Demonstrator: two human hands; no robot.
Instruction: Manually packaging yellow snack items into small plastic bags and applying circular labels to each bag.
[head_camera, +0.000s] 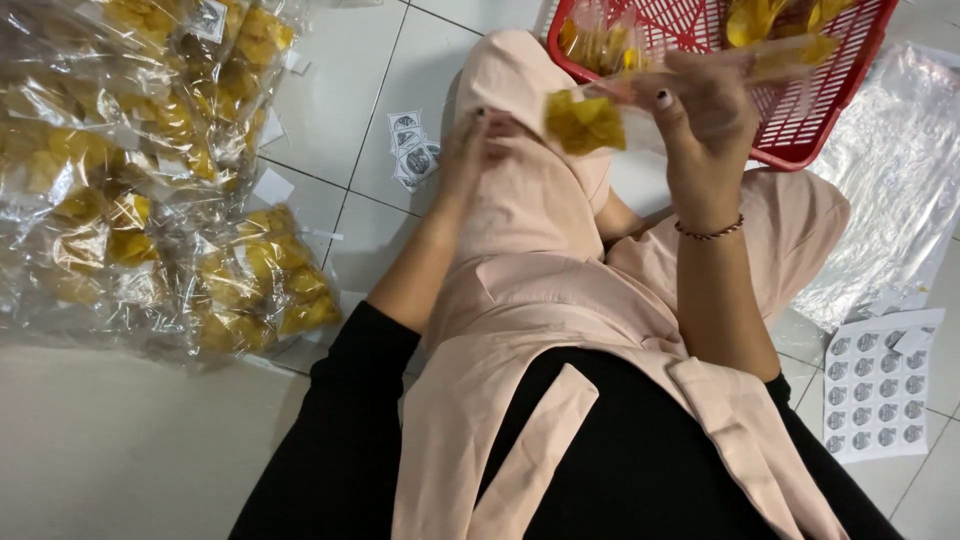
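While the person sits on the white tiled floor (130, 450) with knees drawn up under a pale pink garment (520, 300), both hands are raised in the upper middle of the frame. The right hand (705, 110), with a beaded bracelet (710, 232) at the wrist, is closed around a clear plastic bag of yellow chips (590, 120); the bag's filled end hangs toward the left of the hand, and its open top stretches to the upper right, toward a red plastic basket (800, 130). The basket sits at the top right of the frame, just behind the hand, with more yellow chips (770, 20) inside it. The left hand (470, 150) lies against the raised knee, fingers curled; whether it has hold of anything cannot be told. Just left of that hand, a few small round stickers on backing paper (412, 150) lie on the floor. A heap of filled clear bags of chips (150, 180) takes up the upper left of the frame. At the right edge lies a stack of empty clear bags (890, 170), and below it, at lower right, a sheet of round stickers (880, 390).
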